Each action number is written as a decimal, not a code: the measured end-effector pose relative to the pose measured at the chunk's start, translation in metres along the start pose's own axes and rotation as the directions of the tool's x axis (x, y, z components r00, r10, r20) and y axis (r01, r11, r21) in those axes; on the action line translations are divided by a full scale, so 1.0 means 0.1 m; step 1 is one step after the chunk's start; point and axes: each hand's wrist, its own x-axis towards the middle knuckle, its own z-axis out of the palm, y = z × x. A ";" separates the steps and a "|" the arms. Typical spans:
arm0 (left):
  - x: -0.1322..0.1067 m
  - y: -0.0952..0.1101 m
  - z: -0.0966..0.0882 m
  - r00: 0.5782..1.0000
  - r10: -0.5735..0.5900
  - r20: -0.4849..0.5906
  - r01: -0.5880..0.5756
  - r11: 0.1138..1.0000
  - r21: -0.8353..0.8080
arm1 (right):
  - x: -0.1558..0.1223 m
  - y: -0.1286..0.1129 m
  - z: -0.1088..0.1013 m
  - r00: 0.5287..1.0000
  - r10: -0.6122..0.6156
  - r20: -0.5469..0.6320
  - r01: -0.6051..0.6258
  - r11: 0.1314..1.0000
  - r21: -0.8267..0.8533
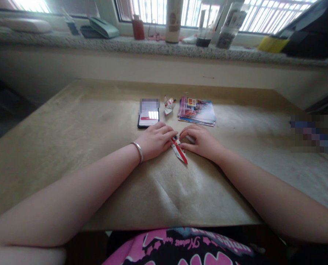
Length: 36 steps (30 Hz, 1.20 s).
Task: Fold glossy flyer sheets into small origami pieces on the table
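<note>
The folded paper (180, 151) lies on the worktop (111, 191), between the two hands. The left hand (157, 140) has its fingers close together on the top end; whether they pinch it or just press down, one cannot tell. The right hand (201, 141) is beside it, with a gap between thumb and pointing finger.

If the fingers push too hard, the thin paper could crease in the wrong spot or rip. If they let go too soon, the folds could spring open. A bumped left hand could knock the phone (148, 123), which is just beside it.

The paper is red and white, long, with a sharp tip. The crumpled-looking paper piece (168, 106) is pointy too. The stack of sheets (198, 112) looks flat and shiny. The worktop's tan cover has soft wrinkles.
</note>
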 end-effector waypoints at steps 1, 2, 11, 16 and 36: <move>0.00 0.00 0.00 1.000 -0.015 0.006 0.015 1.000 -0.010 | 0.00 0.01 0.00 1.000 0.004 -0.002 -0.004 1.000 -0.001; 0.00 0.00 0.00 1.000 -0.030 0.011 0.030 0.999 -0.022 | -0.01 0.01 0.01 1.000 0.003 0.000 -0.003 1.000 0.002; 0.01 -0.02 -0.04 0.997 -0.078 0.007 0.078 0.974 -0.211 | -0.02 -0.08 -0.02 0.999 -0.035 0.007 0.035 0.999 0.038; 0.02 -0.02 -0.05 0.999 -0.038 -0.011 0.034 0.965 -0.259 | 0.00 -0.07 0.01 0.999 -0.036 -0.010 0.036 0.998 0.059; 0.01 0.01 0.03 0.999 -0.007 -0.054 -0.002 0.985 -0.174 | -0.01 -0.09 0.01 0.999 -0.045 -0.001 0.045 0.994 0.097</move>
